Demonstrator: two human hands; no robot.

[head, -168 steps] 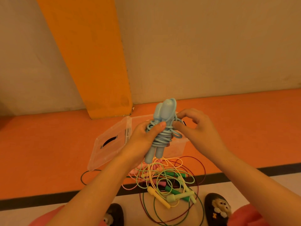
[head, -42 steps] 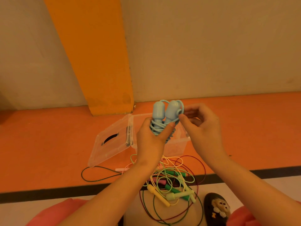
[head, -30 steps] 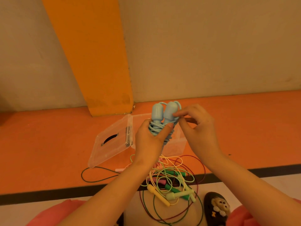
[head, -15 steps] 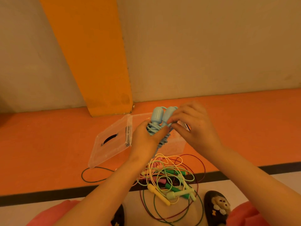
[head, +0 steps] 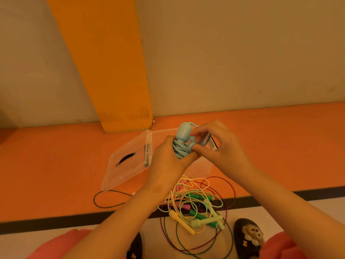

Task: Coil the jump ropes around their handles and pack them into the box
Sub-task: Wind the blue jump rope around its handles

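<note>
My left hand [head: 169,161] grips a light blue jump rope [head: 183,135] whose cord is coiled round its two handles, held upright above the box. My right hand [head: 219,144] pinches the last loop of blue cord beside the handle tops, thumb pressing against the coil. A clear plastic box [head: 202,166] sits on the orange floor behind my hands, mostly hidden by them, its lid [head: 128,161] lying open to the left. A tangle of loose jump ropes [head: 197,208] in yellow, green, pink and dark red lies on the floor in front of the box.
An orange pillar [head: 112,71] and a beige wall stand just behind the box. My two slippers [head: 249,236] with monkey figures and my pink-clad knees are at the bottom edge. A dark stripe [head: 56,219] crosses the floor between the orange and white areas.
The blue bundle has come down slightly toward the box. My right hand has moved in from beside the handle tops and now tucks the end loop against the coil.
</note>
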